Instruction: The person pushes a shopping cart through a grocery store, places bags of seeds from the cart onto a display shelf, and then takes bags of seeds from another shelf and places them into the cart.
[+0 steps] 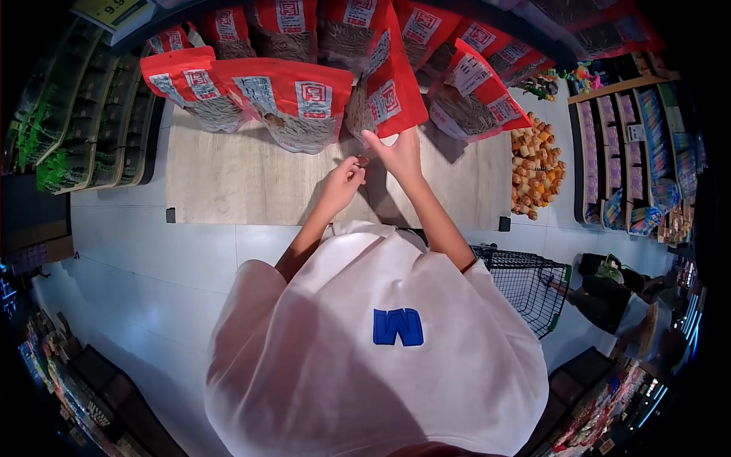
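My right hand (400,156) grips the lower edge of a red bag (390,91) with a clear lower part, its thumb in front and the other fingers partly hidden behind. This bag stands turned at an angle among its neighbours. Below it, my left hand (347,183) hovers over the wooden shelf (259,179) with its fingers curled together. A small brownish spot shows at its fingertips; I cannot make out whether it is an object. Beside the gripped bag are a wide red bag (293,103) on the left and a tilted red bag (474,95) on the right.
More red bags (285,27) line the back. A price sign (114,14) hangs upper left. Snack packs (537,164) stand right of the shelf, with a shopping cart (525,282) below. Side racks (106,99) flank the aisle. Another person (609,293) is at the right.
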Motion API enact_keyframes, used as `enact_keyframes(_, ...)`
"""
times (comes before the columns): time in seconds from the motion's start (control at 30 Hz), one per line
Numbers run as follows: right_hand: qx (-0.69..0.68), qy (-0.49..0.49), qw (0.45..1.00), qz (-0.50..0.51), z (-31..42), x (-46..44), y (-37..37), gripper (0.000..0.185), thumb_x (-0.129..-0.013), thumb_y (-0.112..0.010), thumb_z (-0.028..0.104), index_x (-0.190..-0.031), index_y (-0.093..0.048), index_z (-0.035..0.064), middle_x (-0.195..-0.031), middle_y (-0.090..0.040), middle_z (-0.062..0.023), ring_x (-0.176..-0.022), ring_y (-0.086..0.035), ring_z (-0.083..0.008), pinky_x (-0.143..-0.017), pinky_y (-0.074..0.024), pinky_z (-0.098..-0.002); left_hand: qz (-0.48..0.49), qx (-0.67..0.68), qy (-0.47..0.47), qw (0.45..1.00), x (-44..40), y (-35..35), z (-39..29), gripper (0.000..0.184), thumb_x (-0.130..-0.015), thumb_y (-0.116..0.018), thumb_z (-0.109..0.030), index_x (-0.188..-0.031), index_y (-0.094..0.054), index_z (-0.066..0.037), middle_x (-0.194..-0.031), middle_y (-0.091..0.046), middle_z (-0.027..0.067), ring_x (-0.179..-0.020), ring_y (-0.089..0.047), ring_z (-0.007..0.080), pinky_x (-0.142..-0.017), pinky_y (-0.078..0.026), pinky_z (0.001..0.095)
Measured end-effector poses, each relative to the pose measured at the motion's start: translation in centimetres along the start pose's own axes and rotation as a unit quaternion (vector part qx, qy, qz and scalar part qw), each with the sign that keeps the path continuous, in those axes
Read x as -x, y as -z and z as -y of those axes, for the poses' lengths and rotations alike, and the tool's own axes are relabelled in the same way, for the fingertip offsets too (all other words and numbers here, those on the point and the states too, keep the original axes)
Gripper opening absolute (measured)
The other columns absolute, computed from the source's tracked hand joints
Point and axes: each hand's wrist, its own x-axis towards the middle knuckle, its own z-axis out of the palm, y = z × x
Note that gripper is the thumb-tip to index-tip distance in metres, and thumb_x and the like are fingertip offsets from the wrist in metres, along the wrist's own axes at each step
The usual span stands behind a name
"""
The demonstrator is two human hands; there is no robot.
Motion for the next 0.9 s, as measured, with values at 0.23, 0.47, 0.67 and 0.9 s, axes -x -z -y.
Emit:
enact_keyframes(0.23,0.004,-0.005,0.999,0.035,-0.7,0.3,0.2,0.034,-0.071,-0.064,0.011,-0.101,-0.052,-0.0015,-0.095,-0.055,-0.0183,-0.076,-0.056,-0.0323,-0.065,-0.044,-0.0362,-0.019,0.026,-0.013,0.999,0.1,0.6,1.1,0.026,-0.087,-0.046,-0.012,-0.111,-0.048,-0.004,-0.083,-0.056,0.0024,-0.074,-0.055,0.0088,-0.061,-0.04,0.0202)
enact_keyframes(0.47,-0.003,0.004,1.0,-0.001,-0.8,0.0,1.5,0.02,-0.075,-0.06,0.007,-0.093,-0.055,-0.0014,-0.083,-0.058,-0.0162,-0.057,-0.055,-0.0263,-0.053,-0.042,-0.0326,-0.002,0.024,-0.007,1.0,0.3,0.8,0.4,0.026,-0.087,-0.043,-0.01,-0.112,-0.048,-0.005,-0.089,-0.059,0.0043,-0.075,-0.054,0.0091,-0.065,-0.042,0.0207)
enact_keyframes(0.67,-0.049,-0.066,0.996,0.02,-1.8,-0.7,3.6,0.013,-0.078,-0.057,0.004,-0.089,-0.056,-0.003,-0.071,-0.06,-0.0121,-0.058,-0.058,-0.0174,-0.051,-0.0421,-0.0282,0.003,0.013,0.001,1.0,0.4,1.0,0.0,0.026,-0.087,-0.042,-0.009,-0.112,-0.049,-0.005,-0.089,-0.059,0.0045,-0.075,-0.054,0.0089,-0.066,-0.042,0.0212)
enact_keyframes(0.9,-0.077,-0.083,0.99,0.079,-5.4,-2.1,5.8,0.017,-0.08,-0.059,0.008,-0.091,-0.057,-0.0041,-0.073,-0.061,-0.009,-0.061,-0.054,-0.009,-0.055,-0.0419,-0.0243,0.001,0.009,0.01,1.0,0.5,1.1,0.1,0.026,-0.086,-0.043,-0.01,-0.111,-0.049,-0.006,-0.089,-0.059,0.0043,-0.075,-0.054,0.009,-0.065,-0.042,0.0213)
